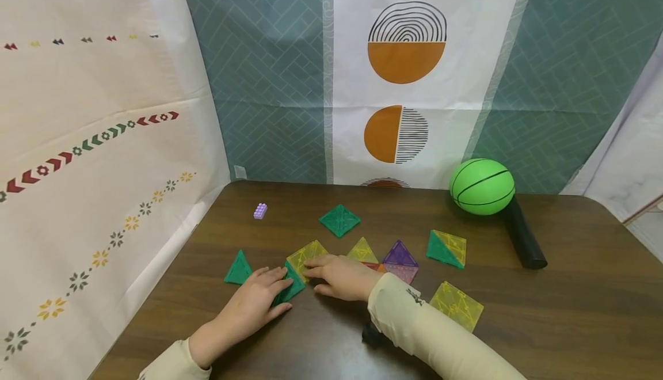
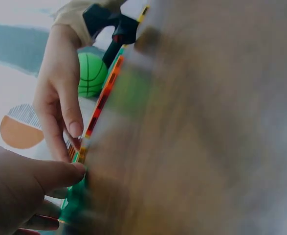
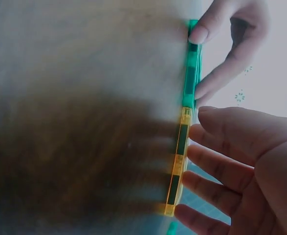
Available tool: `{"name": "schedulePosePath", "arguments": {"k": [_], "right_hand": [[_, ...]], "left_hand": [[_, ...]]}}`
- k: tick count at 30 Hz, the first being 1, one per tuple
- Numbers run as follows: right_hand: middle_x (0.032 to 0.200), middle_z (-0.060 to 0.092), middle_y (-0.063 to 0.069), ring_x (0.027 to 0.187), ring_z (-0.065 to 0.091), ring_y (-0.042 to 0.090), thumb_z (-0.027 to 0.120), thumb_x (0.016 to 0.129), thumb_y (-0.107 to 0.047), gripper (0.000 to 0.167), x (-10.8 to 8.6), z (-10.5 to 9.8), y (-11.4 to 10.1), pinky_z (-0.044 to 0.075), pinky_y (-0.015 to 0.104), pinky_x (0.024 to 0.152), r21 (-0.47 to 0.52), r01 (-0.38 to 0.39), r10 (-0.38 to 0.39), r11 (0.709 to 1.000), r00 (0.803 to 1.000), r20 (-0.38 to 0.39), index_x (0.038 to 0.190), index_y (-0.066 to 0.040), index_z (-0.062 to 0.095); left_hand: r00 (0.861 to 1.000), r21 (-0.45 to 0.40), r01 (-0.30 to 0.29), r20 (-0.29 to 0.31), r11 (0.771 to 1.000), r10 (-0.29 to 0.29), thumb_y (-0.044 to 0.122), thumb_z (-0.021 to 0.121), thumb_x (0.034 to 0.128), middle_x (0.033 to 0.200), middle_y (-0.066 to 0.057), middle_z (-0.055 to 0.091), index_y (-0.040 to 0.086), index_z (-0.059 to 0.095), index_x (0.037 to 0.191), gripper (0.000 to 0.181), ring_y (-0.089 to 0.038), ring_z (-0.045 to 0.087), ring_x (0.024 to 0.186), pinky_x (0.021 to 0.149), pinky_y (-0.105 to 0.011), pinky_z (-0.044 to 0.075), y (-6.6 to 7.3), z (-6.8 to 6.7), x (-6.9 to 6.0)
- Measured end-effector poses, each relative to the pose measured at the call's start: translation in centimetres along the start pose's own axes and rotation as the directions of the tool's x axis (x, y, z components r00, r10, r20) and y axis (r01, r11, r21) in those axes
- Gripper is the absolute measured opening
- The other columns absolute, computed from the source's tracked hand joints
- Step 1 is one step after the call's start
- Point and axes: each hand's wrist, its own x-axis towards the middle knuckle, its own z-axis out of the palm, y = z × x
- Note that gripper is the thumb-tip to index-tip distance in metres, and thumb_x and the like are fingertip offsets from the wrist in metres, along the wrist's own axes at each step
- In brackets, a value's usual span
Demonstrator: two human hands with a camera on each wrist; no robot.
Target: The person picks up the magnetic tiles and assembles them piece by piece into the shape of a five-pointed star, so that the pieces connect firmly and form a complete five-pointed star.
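My left hand (image 1: 254, 305) rests with spread fingers on a green tile (image 1: 295, 289), which lies flat on the table against a yellow tile (image 1: 314, 249). On that yellow tile lie the fingertips of my right hand (image 1: 344, 278), fingers relaxed. In the right wrist view the green tile (image 3: 189, 73) and yellow tile (image 3: 177, 161) meet edge to edge, the left hand's thumb at the green one. The left wrist view shows the left thumb at the green tile (image 2: 75, 198). Left of the left hand lies a green triangle (image 1: 239, 269).
Behind are a green diamond (image 1: 339, 221) and a purple brick (image 1: 260, 211). To the right lie a yellow triangle (image 1: 362, 251), purple triangle (image 1: 400, 253), green-yellow square (image 1: 446, 248), yellow square (image 1: 457, 306), green ball (image 1: 482, 187) and black cylinder (image 1: 523, 236).
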Motion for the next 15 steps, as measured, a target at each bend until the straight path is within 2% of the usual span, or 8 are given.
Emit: {"name": "schedulePosePath", "arguments": {"k": [7, 15], "right_hand": [[0.148, 0.047, 0.003, 0.139, 0.041, 0.019, 0.058, 0.097, -0.028, 0.044, 0.1, 0.1, 0.2, 0.038, 0.035, 0.113, 0.015, 0.017, -0.017, 1.0, 1.0, 0.0, 0.138, -0.013, 0.054], [0.148, 0.047, 0.003, 0.139, 0.041, 0.019, 0.058, 0.096, -0.028, 0.044, 0.2, 0.0, 0.2, 0.037, 0.035, 0.113, 0.019, 0.013, -0.013, 1.0, 1.0, 0.008, 0.137, -0.014, 0.054]], "left_hand": [[0.999, 0.044, -0.036, 0.0, 0.998, 0.036, 0.034, 0.077, 0.0793, 0.12, -0.015, 0.068, 0.006, 0.072, 0.11, 0.041, -0.026, 0.065, 0.111, 0.096, -0.045, 0.05, 0.7, 0.0, -0.6], [0.999, 0.015, -0.04, -0.019, 0.999, 0.04, 0.036, 0.078, 0.0773, 0.117, -0.013, 0.068, 0.007, 0.073, 0.106, 0.041, -0.026, 0.065, 0.11, 0.096, -0.046, 0.05, 1.5, -0.2, -1.3]]}}
